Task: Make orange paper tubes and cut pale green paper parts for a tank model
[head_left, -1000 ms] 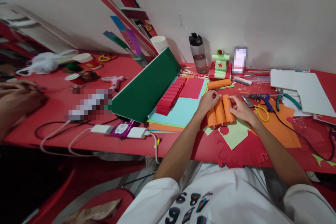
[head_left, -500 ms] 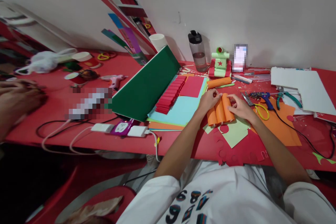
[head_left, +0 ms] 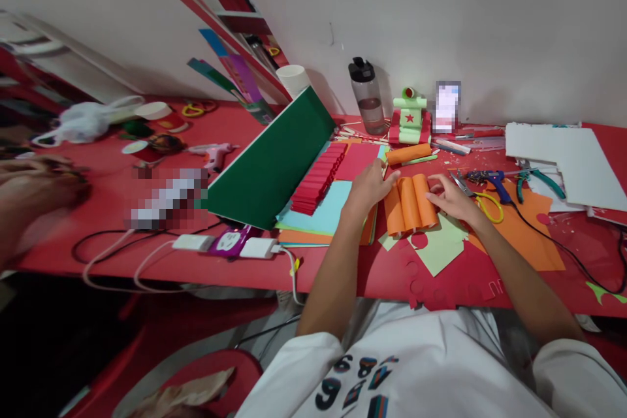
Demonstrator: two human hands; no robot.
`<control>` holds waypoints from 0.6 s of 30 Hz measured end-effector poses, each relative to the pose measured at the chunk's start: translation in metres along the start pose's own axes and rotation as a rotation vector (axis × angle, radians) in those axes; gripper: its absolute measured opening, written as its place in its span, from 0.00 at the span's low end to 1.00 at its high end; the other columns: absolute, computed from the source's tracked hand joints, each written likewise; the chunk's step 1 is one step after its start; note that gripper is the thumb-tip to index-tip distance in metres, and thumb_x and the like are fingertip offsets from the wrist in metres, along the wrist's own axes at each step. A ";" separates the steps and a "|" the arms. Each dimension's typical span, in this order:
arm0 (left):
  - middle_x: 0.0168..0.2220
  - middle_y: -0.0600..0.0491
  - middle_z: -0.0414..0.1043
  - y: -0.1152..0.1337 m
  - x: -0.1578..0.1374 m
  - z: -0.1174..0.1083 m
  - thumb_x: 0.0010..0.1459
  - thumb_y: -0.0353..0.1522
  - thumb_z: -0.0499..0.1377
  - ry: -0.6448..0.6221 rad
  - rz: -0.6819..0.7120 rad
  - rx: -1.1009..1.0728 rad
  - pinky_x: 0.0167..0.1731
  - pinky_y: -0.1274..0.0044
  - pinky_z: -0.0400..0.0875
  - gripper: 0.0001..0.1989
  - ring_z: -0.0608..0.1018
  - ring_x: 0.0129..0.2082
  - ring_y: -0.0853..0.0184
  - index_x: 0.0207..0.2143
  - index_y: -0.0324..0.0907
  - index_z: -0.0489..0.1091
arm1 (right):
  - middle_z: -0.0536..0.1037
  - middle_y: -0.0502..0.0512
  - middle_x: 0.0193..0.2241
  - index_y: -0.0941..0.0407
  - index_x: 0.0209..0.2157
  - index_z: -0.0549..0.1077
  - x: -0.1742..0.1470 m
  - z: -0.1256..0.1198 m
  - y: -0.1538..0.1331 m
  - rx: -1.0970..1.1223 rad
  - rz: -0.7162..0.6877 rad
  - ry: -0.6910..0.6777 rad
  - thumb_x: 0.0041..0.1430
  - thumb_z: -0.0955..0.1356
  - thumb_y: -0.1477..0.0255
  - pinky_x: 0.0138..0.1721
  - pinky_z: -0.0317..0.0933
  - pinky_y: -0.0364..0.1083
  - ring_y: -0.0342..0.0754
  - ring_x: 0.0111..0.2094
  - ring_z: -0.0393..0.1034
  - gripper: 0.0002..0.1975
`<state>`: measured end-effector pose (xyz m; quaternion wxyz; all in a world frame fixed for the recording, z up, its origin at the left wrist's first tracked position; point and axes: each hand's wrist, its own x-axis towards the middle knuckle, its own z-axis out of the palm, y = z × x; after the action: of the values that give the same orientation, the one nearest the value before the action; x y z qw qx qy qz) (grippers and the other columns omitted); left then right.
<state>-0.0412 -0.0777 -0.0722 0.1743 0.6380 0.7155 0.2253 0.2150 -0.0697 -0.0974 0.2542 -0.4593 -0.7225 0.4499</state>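
Note:
Several orange paper rolls (head_left: 409, 208) lie side by side as one row in front of me, over green and red paper scraps. My left hand (head_left: 368, 186) hovers at their left, fingers apart, its thumb stretched toward the rolls' upper left edge; whether it touches them I cannot tell. At the right end, my right hand (head_left: 451, 198) has its thumb and fingertips against the last roll, with a gap between thumb and index finger. Behind the row lies a single orange roll (head_left: 408, 154). A light green and red paper model with a star (head_left: 410, 119) stands farther back.
Left are a green board (head_left: 274, 163), folded red paper (head_left: 319, 177) and stacked coloured sheets (head_left: 333, 204). A bottle (head_left: 368, 101) stands behind. Right lie yellow-handled scissors (head_left: 490, 207), a blue glue gun (head_left: 499, 188), pliers (head_left: 541, 181) and white board (head_left: 558, 153). Another person's hand (head_left: 44, 189) is far left.
My left hand has come off the orange rolls and shifted left, its fingers opening. My right hand stays at the right end of the row. The rolls look unmoved.

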 end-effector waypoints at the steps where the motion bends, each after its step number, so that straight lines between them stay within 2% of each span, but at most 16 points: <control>1: 0.42 0.39 0.80 0.002 -0.005 -0.006 0.66 0.53 0.58 -0.077 -0.045 0.061 0.41 0.67 0.69 0.28 0.81 0.45 0.47 0.55 0.41 0.66 | 0.77 0.56 0.45 0.54 0.62 0.65 0.000 0.000 0.001 0.005 0.010 -0.007 0.66 0.69 0.65 0.35 0.72 0.47 0.46 0.34 0.76 0.25; 3: 0.47 0.37 0.80 0.006 -0.015 -0.015 0.64 0.58 0.57 -0.248 -0.061 0.133 0.42 0.67 0.70 0.35 0.82 0.47 0.43 0.59 0.41 0.64 | 0.76 0.55 0.44 0.54 0.62 0.65 0.001 0.001 0.002 0.009 0.028 -0.021 0.66 0.70 0.65 0.33 0.71 0.45 0.45 0.32 0.75 0.25; 6: 0.56 0.35 0.78 0.013 -0.022 -0.020 0.65 0.58 0.56 -0.345 -0.018 0.171 0.45 0.67 0.72 0.38 0.81 0.53 0.43 0.65 0.41 0.58 | 0.76 0.55 0.44 0.55 0.62 0.66 0.000 0.002 0.000 0.013 0.053 -0.032 0.66 0.71 0.65 0.32 0.70 0.44 0.44 0.32 0.74 0.26; 13: 0.53 0.40 0.80 0.011 -0.015 -0.016 0.66 0.55 0.56 -0.291 0.025 0.159 0.44 0.69 0.73 0.37 0.83 0.51 0.48 0.68 0.43 0.57 | 0.77 0.57 0.45 0.56 0.63 0.66 0.001 0.004 -0.004 -0.008 0.038 0.023 0.66 0.72 0.65 0.31 0.70 0.44 0.44 0.31 0.74 0.27; 15: 0.52 0.39 0.80 0.010 -0.015 -0.016 0.67 0.55 0.56 -0.271 0.027 0.169 0.43 0.69 0.72 0.36 0.83 0.51 0.48 0.66 0.42 0.60 | 0.77 0.56 0.44 0.55 0.64 0.66 0.000 0.003 -0.003 -0.008 0.036 0.036 0.67 0.71 0.65 0.29 0.70 0.43 0.44 0.30 0.74 0.27; 18: 0.47 0.37 0.81 0.007 -0.015 -0.015 0.68 0.56 0.52 -0.286 -0.009 0.228 0.40 0.69 0.71 0.32 0.83 0.48 0.47 0.57 0.39 0.68 | 0.77 0.53 0.40 0.54 0.66 0.64 -0.001 0.000 -0.002 -0.030 0.051 0.003 0.69 0.70 0.64 0.25 0.67 0.43 0.42 0.25 0.72 0.27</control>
<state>-0.0420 -0.0931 -0.0560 0.2017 0.6761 0.7070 0.0487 0.2148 -0.0707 -0.0957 0.2367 -0.4822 -0.7169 0.4445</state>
